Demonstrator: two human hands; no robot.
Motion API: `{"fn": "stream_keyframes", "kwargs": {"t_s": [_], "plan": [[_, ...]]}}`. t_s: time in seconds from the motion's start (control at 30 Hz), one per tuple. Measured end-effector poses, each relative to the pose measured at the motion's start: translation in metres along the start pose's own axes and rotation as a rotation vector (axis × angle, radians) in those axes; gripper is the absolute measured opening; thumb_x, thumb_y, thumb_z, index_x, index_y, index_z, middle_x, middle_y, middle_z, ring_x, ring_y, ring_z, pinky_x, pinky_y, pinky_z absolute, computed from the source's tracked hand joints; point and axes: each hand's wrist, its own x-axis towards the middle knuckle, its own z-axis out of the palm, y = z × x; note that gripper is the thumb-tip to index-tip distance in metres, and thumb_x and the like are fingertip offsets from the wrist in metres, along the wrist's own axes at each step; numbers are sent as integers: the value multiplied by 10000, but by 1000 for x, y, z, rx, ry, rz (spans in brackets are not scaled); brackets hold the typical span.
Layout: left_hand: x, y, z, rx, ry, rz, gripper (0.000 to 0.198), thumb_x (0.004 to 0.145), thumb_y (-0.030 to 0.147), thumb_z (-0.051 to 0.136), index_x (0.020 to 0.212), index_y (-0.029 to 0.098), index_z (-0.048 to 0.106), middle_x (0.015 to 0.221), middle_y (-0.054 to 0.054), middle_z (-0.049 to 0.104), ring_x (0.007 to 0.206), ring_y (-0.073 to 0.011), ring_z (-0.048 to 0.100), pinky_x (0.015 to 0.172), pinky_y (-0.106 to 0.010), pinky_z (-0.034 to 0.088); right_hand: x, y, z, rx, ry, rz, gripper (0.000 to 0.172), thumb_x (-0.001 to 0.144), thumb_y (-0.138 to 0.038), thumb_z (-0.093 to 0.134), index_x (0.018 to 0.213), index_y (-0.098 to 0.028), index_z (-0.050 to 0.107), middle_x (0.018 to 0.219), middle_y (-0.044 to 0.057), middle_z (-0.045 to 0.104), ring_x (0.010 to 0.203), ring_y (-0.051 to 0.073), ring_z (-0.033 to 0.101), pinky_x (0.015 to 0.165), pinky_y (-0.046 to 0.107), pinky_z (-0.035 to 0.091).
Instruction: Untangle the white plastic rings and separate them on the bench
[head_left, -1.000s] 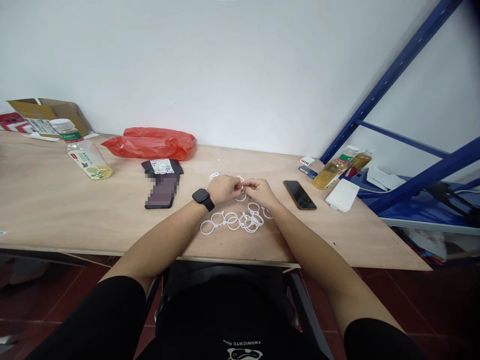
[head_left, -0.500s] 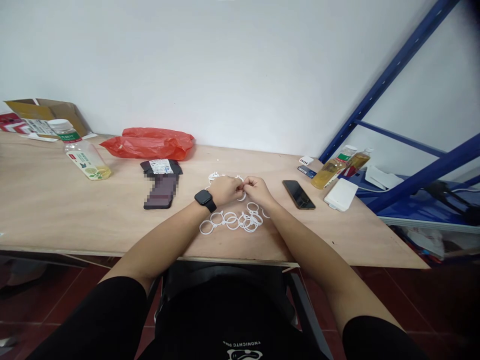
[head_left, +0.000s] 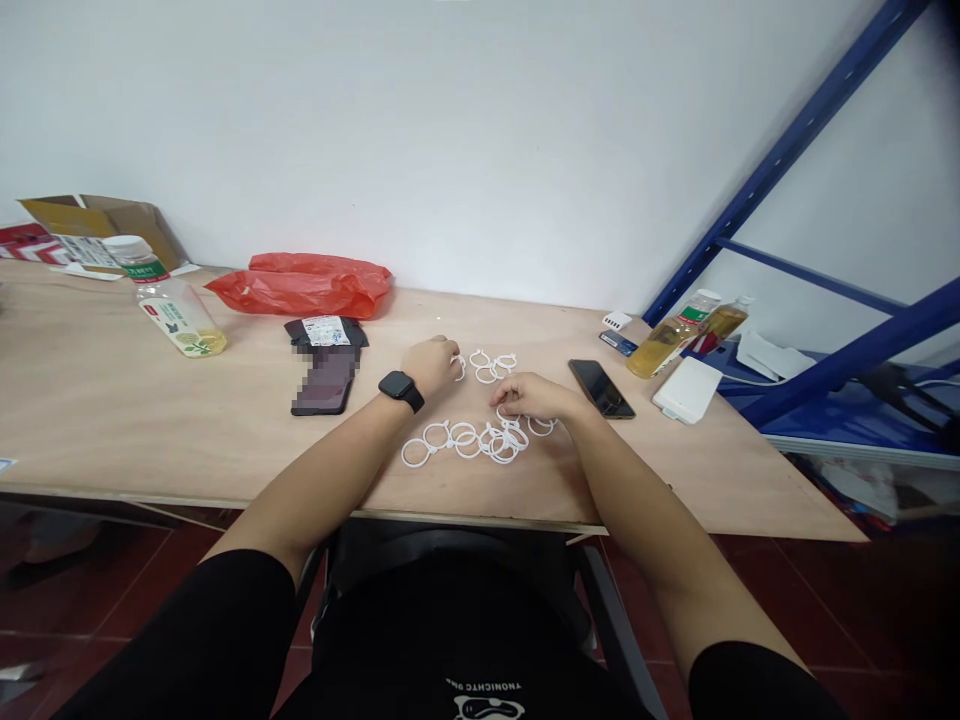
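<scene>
Near rings (head_left: 501, 440): a linked-looking, overlapping spread of white loops, laid on the bench (head_left: 225, 440); taken here as the clock's centre, with 12 toward the wall (head_left: 450, 150).
Far rings (head_left: 489, 366): a smaller group, seen between 12 and 1 o'clock.
Left hand (head_left: 433, 365): placed at 11 o'clock; the grip is curled, with a lone ring (head_left: 463, 369) at the fingertips. Whether it is held cannot be told.
Right hand (head_left: 526, 396): poised between 1 and 2 o'clock, over the upper edge of the near rings; the grip is loosely bent, and any hold on a ring cannot be told.
Left bottle (head_left: 176, 315): at 10 o'clock; pale characters are carried on a green band, with a yellow fruit slice printed below.
Black parcel (head_left: 324, 332): at 10 o'clock, nearer; its white label is printed too small to be read.
Right bottle (head_left: 664, 345): at 2 o'clock, with a green-and-red label.
Black shirt (head_left: 420, 640): at 6 o'clock; white lettering is seen upside down above a white print.
Changed: half a second ago both hands were brought together at a ring; now they are parted, and the far rings are uncovered between them.
</scene>
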Motion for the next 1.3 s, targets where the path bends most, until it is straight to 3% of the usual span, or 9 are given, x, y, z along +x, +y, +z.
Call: {"fn": "stream_keyframes", "kwargs": {"t_s": [0.13,0.27,0.37,0.5,0.6,0.8,1.0,1.13,1.3], "plan": [[-2,7,-1,-87,13,47,294,876,313,503,1024,172,714,1113,-109,685,940,-238,644,803,-325,473,3,-3,2,-140,84,-55,68,652,-137,700,667,-204,704,605,-27,654,557,120,561,531,215,399],[-4,14,2,-184,-26,190,262,857,280,534,1023,189,714,1091,-76,700,978,-215,643,860,-309,478,7,-4,7,-110,322,-75,30,708,-208,662,733,-196,672,646,-26,642,601,123,551,565,219,392],[-5,17,5,-283,-71,297,251,828,259,589,1037,196,712,1041,-60,720,941,-203,658,843,-298,484,13,-2,12,-10,504,-47,115,740,-281,624,796,-188,659,695,-16,651,622,125,561,578,225,407],[-5,18,8,-492,-69,207,335,800,371,682,1072,178,706,925,-45,740,860,-190,669,807,-290,481,21,-1,19,81,668,-37,127,712,-283,619,791,-185,642,687,-6,655,589,123,557,546,225,397],[-4,18,10,-672,-97,143,331,815,452,669,954,159,732,842,-41,734,770,-161,649,729,-264,469,24,-5,25,163,734,-47,119,711,-280,607,790,-192,612,653,-9,638,552,123,546,519,223,394],[-4,20,7,-802,-88,197,295,848,414,617,881,136,712,841,-45,711,739,-137,599,689,-246,437,23,-10,31,133,752,-57,89,741,-287,602,759,-206,573,647,-12,626,565,130,561,547,233,430],[-4,19,8,-602,-164,222,278,933,321,450,803,153,630,724,-17,633,662,-140,539,652,-266,385,14,-13,18,-105,778,-275,266,752,-189,586,999,-194,683,954,53,697,740,151,606,741,287,497],[-2,17,11,-531,-176,279,292,961,302,400,825,161,616,753,-30,627,695,-155,541,667,-274,377,10,-18,18,-124,639,-360,187,777,-198,587,895,-200,732,880,48,717,758,159,637,775,295,508],[-1,16,15,-507,-178,289,304,970,312,400,817,160,615,782,-46,641,722,-163,558,692,-273,396,12,-18,22,15,642,-297,165,755,-265,627,850,-177,730,842,55,733,737,164,647,698,282,510]]}}
